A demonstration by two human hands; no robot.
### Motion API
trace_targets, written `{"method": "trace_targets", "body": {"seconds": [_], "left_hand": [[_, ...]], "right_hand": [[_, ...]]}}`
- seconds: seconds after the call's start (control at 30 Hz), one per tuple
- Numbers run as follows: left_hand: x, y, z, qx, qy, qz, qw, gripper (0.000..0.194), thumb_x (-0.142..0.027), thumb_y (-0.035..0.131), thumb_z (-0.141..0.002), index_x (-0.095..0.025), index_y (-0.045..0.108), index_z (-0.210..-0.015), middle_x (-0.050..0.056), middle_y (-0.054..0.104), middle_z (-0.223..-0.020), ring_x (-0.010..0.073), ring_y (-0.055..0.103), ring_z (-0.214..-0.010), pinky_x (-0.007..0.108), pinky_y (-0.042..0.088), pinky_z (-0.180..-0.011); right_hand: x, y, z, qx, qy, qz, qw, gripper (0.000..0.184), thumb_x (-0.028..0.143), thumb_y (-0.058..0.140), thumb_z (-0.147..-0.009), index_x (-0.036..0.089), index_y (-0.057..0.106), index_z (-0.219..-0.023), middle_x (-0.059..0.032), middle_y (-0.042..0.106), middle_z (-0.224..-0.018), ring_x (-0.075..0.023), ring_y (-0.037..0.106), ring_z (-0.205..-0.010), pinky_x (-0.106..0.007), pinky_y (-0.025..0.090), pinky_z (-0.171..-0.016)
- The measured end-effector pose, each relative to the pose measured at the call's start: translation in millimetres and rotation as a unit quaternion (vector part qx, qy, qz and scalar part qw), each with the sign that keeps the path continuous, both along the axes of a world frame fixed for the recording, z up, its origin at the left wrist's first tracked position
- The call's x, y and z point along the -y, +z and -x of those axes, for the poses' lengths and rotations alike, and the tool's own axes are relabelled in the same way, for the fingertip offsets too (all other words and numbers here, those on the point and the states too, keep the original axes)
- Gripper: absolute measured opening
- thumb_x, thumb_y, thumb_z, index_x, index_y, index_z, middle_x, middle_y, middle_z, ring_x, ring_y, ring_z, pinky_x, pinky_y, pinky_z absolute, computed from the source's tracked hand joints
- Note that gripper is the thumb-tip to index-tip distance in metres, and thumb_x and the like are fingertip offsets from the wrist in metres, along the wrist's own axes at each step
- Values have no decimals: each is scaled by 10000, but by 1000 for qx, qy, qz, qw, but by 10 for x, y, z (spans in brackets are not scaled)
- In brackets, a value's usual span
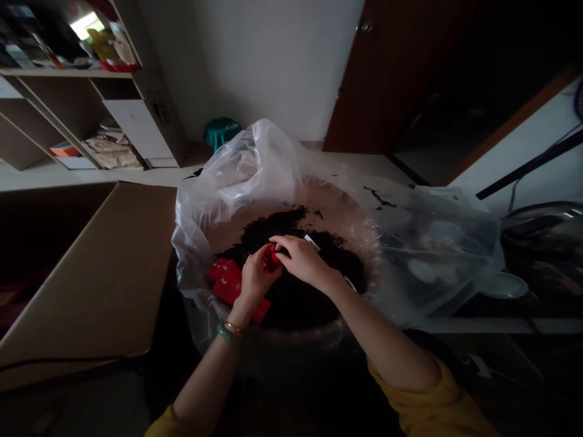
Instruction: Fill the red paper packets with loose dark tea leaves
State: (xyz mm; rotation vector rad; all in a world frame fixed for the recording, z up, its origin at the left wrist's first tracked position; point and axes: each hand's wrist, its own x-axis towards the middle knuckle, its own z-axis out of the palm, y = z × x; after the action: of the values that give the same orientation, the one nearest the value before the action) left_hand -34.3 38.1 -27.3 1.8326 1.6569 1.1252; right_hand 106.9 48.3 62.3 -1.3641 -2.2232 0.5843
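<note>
My left hand (259, 275) and my right hand (300, 258) meet above a heap of dark, crumbly loose leaves (291, 300), and both pinch a small red packet (272, 258). The fingers partly hide the packet. Several more red packets (226, 281) lie in a stack under my left wrist, at the heap's left edge. A small white slip (311, 242) sits just beyond my right fingers. The heap lies in a large round basin lined with a clear plastic bag (237, 164).
A large cardboard box flap (86, 273) lies to the left. A metal pot (542, 233) stands at the right, beside a white plate (505, 285). Behind are a cluttered shelf unit (77, 115), a teal object (221, 132) and a brown door (387, 79).
</note>
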Motion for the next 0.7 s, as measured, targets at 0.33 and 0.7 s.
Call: {"method": "trace_targets", "body": {"seconds": [0.33, 0.7], "left_hand": [[0, -11, 12, -2, 19, -16, 1000, 580, -99, 682, -620, -203, 595, -1184, 67, 683, -1060, 236, 622, -945, 374, 505, -857], [-22, 130, 125, -81, -42, 26, 995, 499, -319, 839, -532, -180, 647, -971, 32, 691, -844, 219, 609, -788, 312, 488, -720]], "right_hand": [[169, -82, 15, 133, -21, -52, 990, 267, 356, 647, -828, 178, 676, -1025, -114, 709, -993, -287, 489, -1104, -444, 336, -928], [55, -170, -112, 63, -26, -90, 994, 216, 251, 537, -905, 204, 692, -762, -51, 722, -868, -212, 552, -1036, -382, 316, -932]]}}
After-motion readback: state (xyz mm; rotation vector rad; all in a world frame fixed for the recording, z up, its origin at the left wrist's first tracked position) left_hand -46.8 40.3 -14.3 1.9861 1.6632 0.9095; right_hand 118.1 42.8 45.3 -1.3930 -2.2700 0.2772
